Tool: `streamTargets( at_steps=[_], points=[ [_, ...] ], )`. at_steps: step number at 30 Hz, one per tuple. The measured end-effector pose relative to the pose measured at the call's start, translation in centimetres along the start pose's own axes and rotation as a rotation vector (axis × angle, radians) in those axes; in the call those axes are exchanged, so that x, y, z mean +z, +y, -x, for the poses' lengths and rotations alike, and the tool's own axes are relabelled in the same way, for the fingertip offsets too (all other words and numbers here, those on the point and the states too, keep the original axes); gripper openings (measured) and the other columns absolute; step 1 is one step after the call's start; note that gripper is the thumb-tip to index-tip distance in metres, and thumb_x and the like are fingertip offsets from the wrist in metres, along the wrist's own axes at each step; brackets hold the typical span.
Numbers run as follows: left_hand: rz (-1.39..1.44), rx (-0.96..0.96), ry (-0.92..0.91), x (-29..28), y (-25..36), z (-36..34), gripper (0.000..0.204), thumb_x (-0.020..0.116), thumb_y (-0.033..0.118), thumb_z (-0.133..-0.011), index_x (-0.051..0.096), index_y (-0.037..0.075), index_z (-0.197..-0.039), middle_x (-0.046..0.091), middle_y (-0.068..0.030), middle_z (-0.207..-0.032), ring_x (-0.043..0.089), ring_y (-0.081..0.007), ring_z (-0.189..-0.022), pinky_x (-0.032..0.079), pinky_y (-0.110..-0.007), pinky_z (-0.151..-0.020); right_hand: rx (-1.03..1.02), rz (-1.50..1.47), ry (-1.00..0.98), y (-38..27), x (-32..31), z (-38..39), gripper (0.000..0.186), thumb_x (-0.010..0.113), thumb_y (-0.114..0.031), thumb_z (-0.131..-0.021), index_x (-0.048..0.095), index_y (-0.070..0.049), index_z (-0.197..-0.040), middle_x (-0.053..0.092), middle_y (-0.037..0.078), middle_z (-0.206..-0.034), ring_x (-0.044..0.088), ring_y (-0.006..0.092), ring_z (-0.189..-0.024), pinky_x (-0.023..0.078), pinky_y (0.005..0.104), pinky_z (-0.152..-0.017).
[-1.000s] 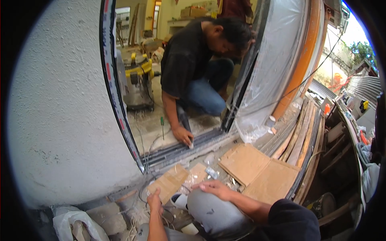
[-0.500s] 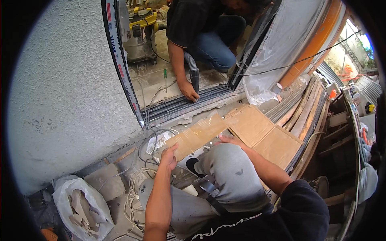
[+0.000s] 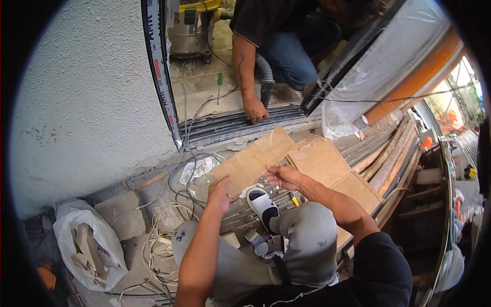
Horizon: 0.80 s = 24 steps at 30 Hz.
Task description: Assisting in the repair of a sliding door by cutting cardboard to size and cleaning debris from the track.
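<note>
Between my hands is a long tan cardboard strip, with shiny clear tape over part of its surface. My left hand grips its near left end, thumb on top. With thumb and fingers, my right hand pinches the strip's near edge, around the middle. The strip is tilted, its far end up to the right. Just beyond it lies the black window or door frame's bottom track. There a co-worker's hand touches the rails beside a grey vacuum hose.
Folded cardboard lies right of the strip. Coiled cables and a white bag of scraps are at left. A yellow-handled tool lies by my foot. Planks edge a drop at right. A green screwdriver stands beyond the track.
My right hand has come left from beside my knee onto the strip's near edge. My left hand still holds the strip. The view has shifted, and my shoe now shows more fully.
</note>
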State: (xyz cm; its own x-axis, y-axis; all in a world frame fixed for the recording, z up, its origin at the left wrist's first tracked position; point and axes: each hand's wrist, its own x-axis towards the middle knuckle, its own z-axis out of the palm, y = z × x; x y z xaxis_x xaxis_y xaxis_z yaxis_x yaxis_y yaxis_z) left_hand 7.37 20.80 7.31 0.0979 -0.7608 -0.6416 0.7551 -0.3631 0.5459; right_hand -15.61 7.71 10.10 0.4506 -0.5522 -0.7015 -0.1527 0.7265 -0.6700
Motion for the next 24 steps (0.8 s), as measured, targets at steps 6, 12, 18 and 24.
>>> streamTargets(
  at_steps=[6, 12, 18, 24],
  points=[
    [-0.13, 0.03, 0.211, -7.5, 3.0, -0.2, 0.022, 0.059, 0.019, -0.095, 0.054, 0.007, -0.113, 0.066, -0.0153, -0.11, 0.067, -0.0318, -0.091, 0.053, -0.047, -0.082, 0.038, -0.004, -0.128, 0.5, 5.2, -7.5, 0.018, 0.061, -0.021, -0.098, 0.057, -0.004, -0.1, 0.069, 0.011, -0.097, 0.067, 0.0168, -0.079, 0.057, 0.0308, -0.07],
    [-0.328, 0.063, 0.32, -10.0, 6.4, 1.4, 0.024, 0.059, 0.017, -0.096, 0.054, 0.007, -0.118, 0.067, -0.0136, -0.108, 0.068, -0.0284, -0.085, 0.055, -0.039, -0.075, 0.035, -0.101, -0.316, 3.2, 5.5, -10.9, 0.029, 0.063, -0.028, -0.097, 0.064, 0.001, -0.1, 0.07, 0.01, -0.092, 0.067, 0.0157, -0.075, 0.057, 0.0298, -0.068],
    [-0.341, 0.095, 0.404, -9.8, 4.4, 4.4, 0.023, 0.061, 0.016, -0.095, 0.058, 0.007, -0.116, 0.069, -0.0108, -0.101, 0.069, -0.0231, -0.084, 0.056, -0.033, -0.066, 0.082, -0.31, -0.301, 6.6, 6.2, -11.9, 0.026, 0.065, -0.023, -0.095, 0.062, 0.001, -0.104, 0.068, 0.009, -0.089, 0.069, 0.0172, -0.074, 0.057, 0.0314, -0.066],
    [-0.295, 0.1, 0.404, -9.7, 3.3, 2.9, 0.028, 0.062, 0.017, -0.095, 0.056, 0.008, -0.121, 0.068, -0.0094, -0.106, 0.069, -0.0222, -0.084, 0.054, -0.031, -0.07, 0.039, -0.311, -0.32, 6.6, 5.5, -12.1, 0.025, 0.066, -0.022, -0.095, 0.058, -0.002, -0.108, 0.065, 0.007, -0.089, 0.067, 0.0183, -0.075, 0.055, 0.0334, -0.067]
  ],
)
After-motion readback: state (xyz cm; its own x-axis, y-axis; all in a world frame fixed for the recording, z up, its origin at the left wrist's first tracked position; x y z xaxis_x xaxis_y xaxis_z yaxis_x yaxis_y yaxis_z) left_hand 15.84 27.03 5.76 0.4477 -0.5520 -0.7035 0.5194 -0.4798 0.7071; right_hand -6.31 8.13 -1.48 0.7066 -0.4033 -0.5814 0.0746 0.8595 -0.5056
